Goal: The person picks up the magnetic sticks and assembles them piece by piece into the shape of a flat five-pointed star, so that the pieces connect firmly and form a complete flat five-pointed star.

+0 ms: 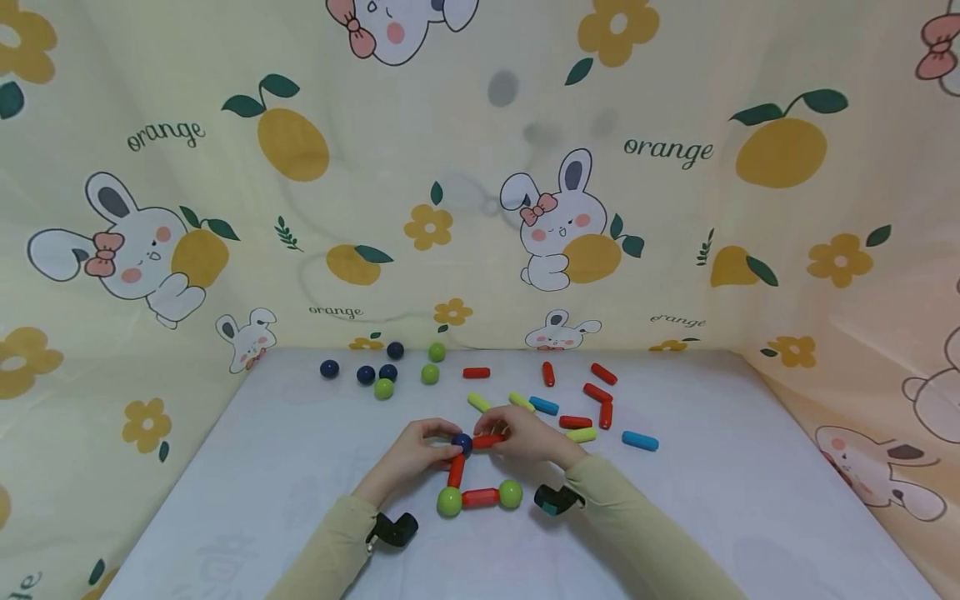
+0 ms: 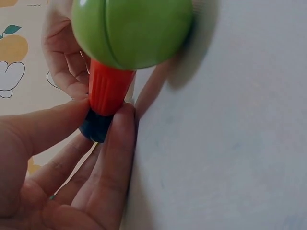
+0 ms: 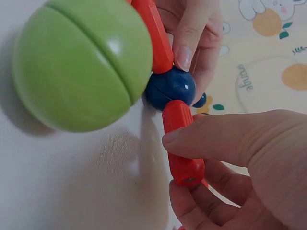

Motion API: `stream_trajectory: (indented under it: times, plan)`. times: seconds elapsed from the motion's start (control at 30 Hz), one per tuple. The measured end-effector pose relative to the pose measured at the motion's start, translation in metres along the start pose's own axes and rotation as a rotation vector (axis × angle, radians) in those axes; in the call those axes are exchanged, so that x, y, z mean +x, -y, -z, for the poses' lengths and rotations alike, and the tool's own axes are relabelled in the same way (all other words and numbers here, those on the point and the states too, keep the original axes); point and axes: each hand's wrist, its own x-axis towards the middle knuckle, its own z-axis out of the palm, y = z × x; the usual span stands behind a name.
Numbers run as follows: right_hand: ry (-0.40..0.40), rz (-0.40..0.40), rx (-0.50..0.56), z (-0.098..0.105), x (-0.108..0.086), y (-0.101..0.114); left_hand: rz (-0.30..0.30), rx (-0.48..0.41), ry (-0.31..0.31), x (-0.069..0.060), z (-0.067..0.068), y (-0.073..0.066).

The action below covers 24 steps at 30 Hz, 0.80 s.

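My left hand (image 1: 414, 452) pinches a dark blue ball (image 1: 462, 443) between thumb and fingers. In my right hand (image 1: 531, 435) is a red rod (image 3: 183, 143), gripped by thumb and fingers, with one end touching the blue ball. Another red rod (image 1: 456, 472) runs from the blue ball to a green ball (image 1: 450, 502) nearer me. From that ball a third red rod (image 1: 481, 498) leads right to a second green ball (image 1: 511, 494). In the left wrist view, the left fingers partly cover the blue ball (image 2: 96, 125) below a green ball (image 2: 132, 31).
Loose blue balls (image 1: 329, 369) and green balls (image 1: 430, 374) lie at the back left of the white table (image 1: 300, 500). Several red rods (image 1: 603, 373), yellow-green rods (image 1: 581, 435) and blue rods (image 1: 641, 441) are scattered at the back and right. A printed curtain (image 1: 465, 150) hangs behind.
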Motion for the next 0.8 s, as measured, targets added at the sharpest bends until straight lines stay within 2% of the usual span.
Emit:
stream_trajectory:
  times: [0.27,0.47,0.7,0.8]
  plan:
    - [-0.013,-0.008,0.031,-0.001,0.0,0.003,0.024,0.008,0.019,-0.001,0.0,-0.006]
    - [-0.043,-0.023,0.059,-0.002,-0.002,-0.001,0.031,0.024,0.048,0.004,0.001,-0.004]
    - [-0.149,0.006,0.088,0.008,-0.026,-0.003,0.048,0.007,0.051,0.005,0.002,-0.003]
    - [-0.149,0.01,0.11,0.012,-0.04,0.0,0.053,0.0,0.051,0.004,0.003,-0.004]
